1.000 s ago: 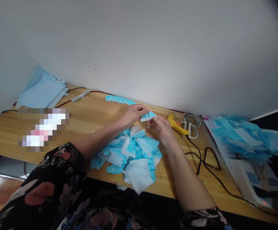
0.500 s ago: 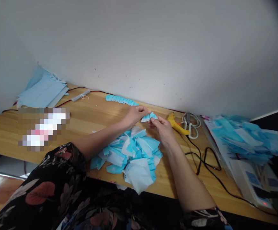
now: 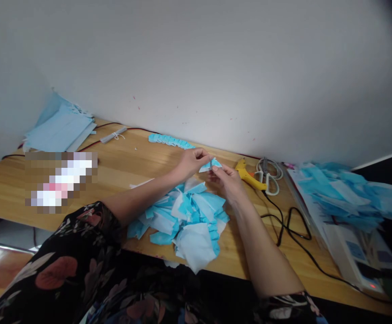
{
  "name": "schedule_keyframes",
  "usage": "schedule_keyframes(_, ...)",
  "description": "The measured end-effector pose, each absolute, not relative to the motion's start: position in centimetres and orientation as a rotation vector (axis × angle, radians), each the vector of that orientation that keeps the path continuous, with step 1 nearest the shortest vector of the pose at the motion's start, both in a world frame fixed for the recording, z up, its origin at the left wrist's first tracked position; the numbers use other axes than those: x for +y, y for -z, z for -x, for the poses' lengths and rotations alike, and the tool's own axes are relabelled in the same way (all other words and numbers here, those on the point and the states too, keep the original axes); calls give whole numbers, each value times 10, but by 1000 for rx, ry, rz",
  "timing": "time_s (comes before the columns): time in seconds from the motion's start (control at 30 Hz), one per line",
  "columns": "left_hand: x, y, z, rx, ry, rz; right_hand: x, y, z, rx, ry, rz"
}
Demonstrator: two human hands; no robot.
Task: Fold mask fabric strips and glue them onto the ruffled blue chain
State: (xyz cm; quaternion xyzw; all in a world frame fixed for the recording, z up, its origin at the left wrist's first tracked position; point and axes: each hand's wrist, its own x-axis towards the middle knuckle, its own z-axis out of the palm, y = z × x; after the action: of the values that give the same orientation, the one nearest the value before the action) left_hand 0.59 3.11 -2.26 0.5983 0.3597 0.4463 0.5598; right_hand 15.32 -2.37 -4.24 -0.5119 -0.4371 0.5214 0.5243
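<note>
Between my two hands is a small folded piece of blue-and-white mask fabric (image 3: pixel 205 168), raised above the table. My left hand (image 3: pixel 195 158) pinches its upper edge with thumb and forefinger. The fingers of my right hand (image 3: pixel 227 176) close on its right side, with the thumb on top; some of those fingertips are hidden. Below my wrists lies a loose heap of blue and white fabric pieces (image 3: pixel 196 211). Just beyond my left hand, a row of small folded blue pieces (image 3: pixel 170 141) runs along the back of the table.
A yellow glue gun (image 3: pixel 250 176) with a black cord and white-handled scissors (image 3: pixel 270 182) lie right of my right hand. More blue fabric strips (image 3: pixel 344 191) are piled at far right, near a white power strip (image 3: pixel 354 258). Flat blue masks (image 3: pixel 60 128) are stacked at back left.
Both hands stay almost in place on the fabric piece. The right fingers shift slightly, and the piece looks a little more folded together.
</note>
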Motion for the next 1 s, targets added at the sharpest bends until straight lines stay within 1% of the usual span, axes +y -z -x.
schedule_keyframes(0.33,28,19,-6,805,-1053,-1391,-24,40,-152,-1069,-1193,1265)
schedule_keyframes(0.5,30,26,-5,680,-962,-1223,-24,33,-155,-1160,-1102,1286)
schedule_keyframes(0.63,38,29,-3,648,-972,-1125,-25,31,-158,-1200,-1083,1305)
schedule_keyframes(1.0,41,19,6,663,-754,-1309,-24,33,-163,-1197,-1103,1284)
